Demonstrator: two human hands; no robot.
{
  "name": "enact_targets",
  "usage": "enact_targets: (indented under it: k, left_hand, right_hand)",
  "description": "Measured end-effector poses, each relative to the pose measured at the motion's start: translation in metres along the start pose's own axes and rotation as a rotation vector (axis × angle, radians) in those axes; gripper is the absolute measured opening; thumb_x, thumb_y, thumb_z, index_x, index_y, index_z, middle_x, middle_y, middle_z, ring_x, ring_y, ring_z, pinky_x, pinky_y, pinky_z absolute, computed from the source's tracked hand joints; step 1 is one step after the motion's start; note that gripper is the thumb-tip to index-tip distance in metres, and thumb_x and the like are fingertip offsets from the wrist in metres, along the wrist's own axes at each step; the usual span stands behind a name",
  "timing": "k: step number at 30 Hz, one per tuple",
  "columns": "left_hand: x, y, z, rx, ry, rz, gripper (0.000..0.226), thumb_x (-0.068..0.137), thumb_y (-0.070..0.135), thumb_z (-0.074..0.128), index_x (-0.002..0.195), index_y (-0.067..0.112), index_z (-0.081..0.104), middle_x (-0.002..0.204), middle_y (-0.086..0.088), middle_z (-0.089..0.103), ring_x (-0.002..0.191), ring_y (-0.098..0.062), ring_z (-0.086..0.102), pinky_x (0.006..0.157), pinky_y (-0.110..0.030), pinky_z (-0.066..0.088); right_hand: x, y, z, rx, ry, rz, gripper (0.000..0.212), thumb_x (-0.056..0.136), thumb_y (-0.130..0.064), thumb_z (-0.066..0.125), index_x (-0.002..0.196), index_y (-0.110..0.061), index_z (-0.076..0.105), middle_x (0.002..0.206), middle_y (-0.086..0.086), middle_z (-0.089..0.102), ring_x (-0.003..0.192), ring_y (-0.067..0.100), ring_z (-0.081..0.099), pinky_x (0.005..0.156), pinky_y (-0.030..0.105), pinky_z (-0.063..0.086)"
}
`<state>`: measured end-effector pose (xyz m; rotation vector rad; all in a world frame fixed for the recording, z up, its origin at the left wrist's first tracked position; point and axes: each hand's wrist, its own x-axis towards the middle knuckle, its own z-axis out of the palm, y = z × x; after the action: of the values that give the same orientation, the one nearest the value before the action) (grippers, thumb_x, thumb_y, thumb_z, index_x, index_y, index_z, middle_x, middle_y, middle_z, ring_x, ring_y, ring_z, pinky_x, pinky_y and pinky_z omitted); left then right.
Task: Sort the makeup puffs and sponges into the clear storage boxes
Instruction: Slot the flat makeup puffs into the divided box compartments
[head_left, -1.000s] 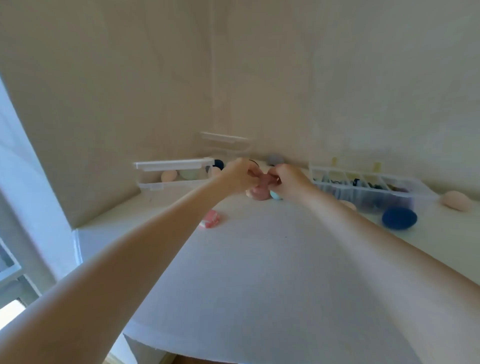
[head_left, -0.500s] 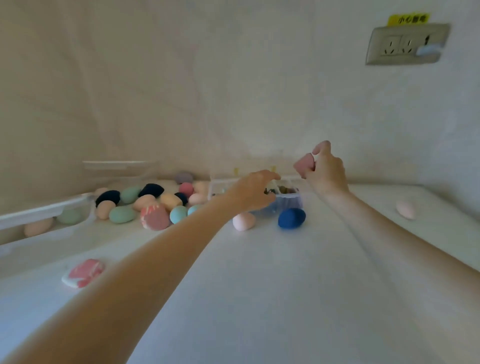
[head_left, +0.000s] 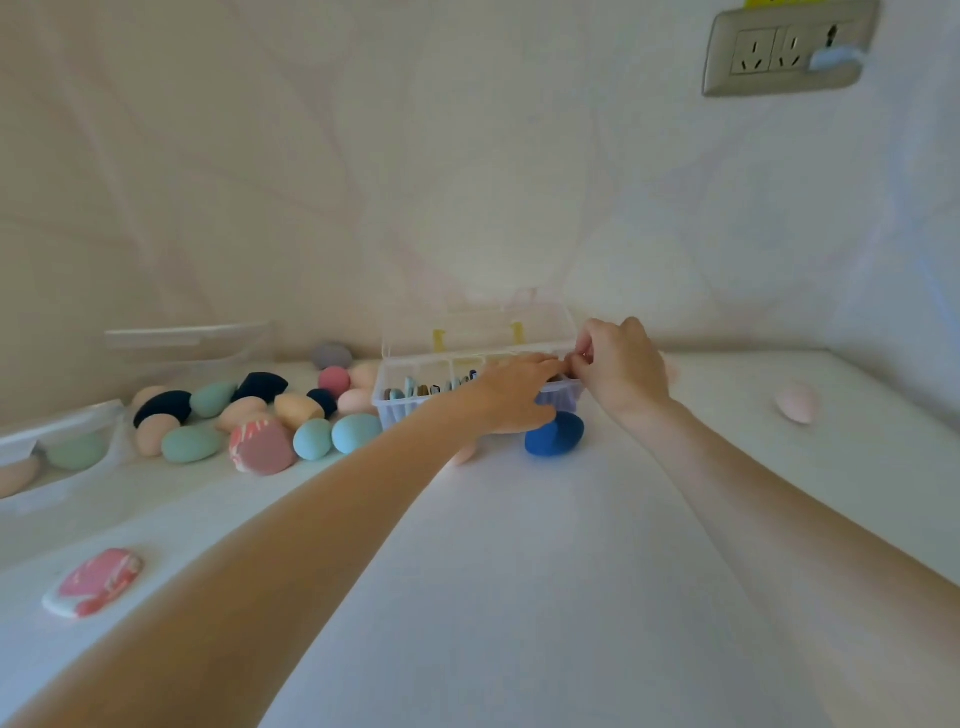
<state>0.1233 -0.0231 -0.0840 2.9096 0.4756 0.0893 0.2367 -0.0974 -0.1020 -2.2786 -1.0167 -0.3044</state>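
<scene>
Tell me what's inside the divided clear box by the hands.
The divided clear box holds small upright puffs in its left slots; the left hand and right hand cover the right end.

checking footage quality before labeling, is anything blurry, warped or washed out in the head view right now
Head view: wide-angle warp bows the wall socket and table edge. The light is soft and hazy, contrast washed out. The clear divided box and its contents are soft. Where the left hand and right hand meet is too blurred to show what they hold. The blue sponge reads clearly.
</scene>
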Motion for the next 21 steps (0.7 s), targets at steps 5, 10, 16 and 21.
enact_targets:
  k: [5, 10, 16, 21]
  left_hand:
    - [-0.001, -0.001, 0.003, -0.012, 0.016, -0.019, 0.049, 0.088, 0.010, 0.048, 0.136, 0.013, 0.041, 0.135, -0.006, 0.047, 0.124, -0.025, 0.045, 0.097, -0.033, 0.037]
    - [-0.008, 0.001, -0.001, -0.063, 0.036, -0.034, 0.054, 0.090, 0.009, 0.048, 0.142, 0.016, 0.036, 0.143, -0.003, 0.044, 0.127, -0.023, 0.044, 0.102, -0.032, 0.035]
    - [-0.027, -0.008, -0.007, -0.071, 0.075, -0.079, 0.051, 0.092, 0.016, 0.049, 0.141, 0.019, 0.037, 0.143, -0.003, 0.045, 0.126, -0.023, 0.046, 0.098, -0.029, 0.038]
    - [-0.051, -0.004, -0.018, -0.034, 0.116, -0.120, 0.050, 0.092, 0.013, 0.047, 0.141, 0.017, 0.036, 0.138, -0.007, 0.047, 0.122, -0.025, 0.049, 0.090, -0.027, 0.038]
  right_hand:
    - [-0.001, 0.001, 0.007, 0.022, -0.085, -0.032, 0.022, 0.092, -0.017, 0.044, 0.091, -0.010, 0.065, 0.104, 0.016, 0.060, 0.090, 0.025, 0.046, 0.067, 0.030, 0.034]
    - [-0.001, -0.007, -0.004, -0.139, -0.188, 0.015, 0.032, 0.094, -0.015, 0.039, 0.103, -0.005, 0.067, 0.117, 0.016, 0.048, 0.117, 0.032, 0.036, 0.088, 0.038, 0.037]
    - [-0.006, -0.021, -0.019, -0.018, -0.188, 0.031, 0.036, 0.096, -0.007, 0.036, 0.118, -0.009, 0.064, 0.128, 0.016, 0.044, 0.124, 0.034, 0.032, 0.102, 0.040, 0.037]
    - [-0.020, -0.063, -0.029, 0.158, -0.103, -0.111, 0.035, 0.089, 0.004, 0.038, 0.098, -0.006, 0.071, 0.114, 0.010, 0.057, 0.114, 0.027, 0.047, 0.096, 0.035, 0.042]
